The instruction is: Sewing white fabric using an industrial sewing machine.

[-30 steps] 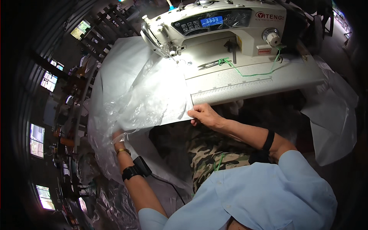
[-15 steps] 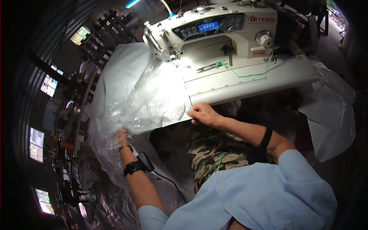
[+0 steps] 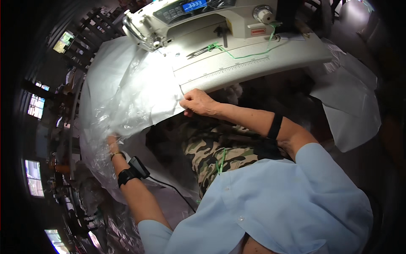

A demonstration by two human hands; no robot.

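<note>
A large white sheet (image 3: 160,93) with shiny clear film on it spreads across the left end of the sewing table, under the needle area of a white sewing machine (image 3: 241,31). My right hand (image 3: 198,103) is closed on the sheet's near right corner, pinching it just off the table's front edge. Lower left, my left hand (image 3: 113,143) is at the hanging part of the sheet, its fingers covered by film and folds, so their grip cannot be made out. The machine's lamp brightly lights the sheet beside the needle.
Thread snips (image 3: 198,52) with green thread (image 3: 241,56) lie on the sewing table (image 3: 292,55), behind its printed ruler scale. Another pale sheet (image 3: 349,106) hangs off the right end. A black cable (image 3: 177,192) runs from the device on my left wrist.
The whole view has shifted, so machine, sheet and hands appear farther left and higher. My right hand keeps its pinch on the sheet corner; my left hand stays at the sheet's lower left.
</note>
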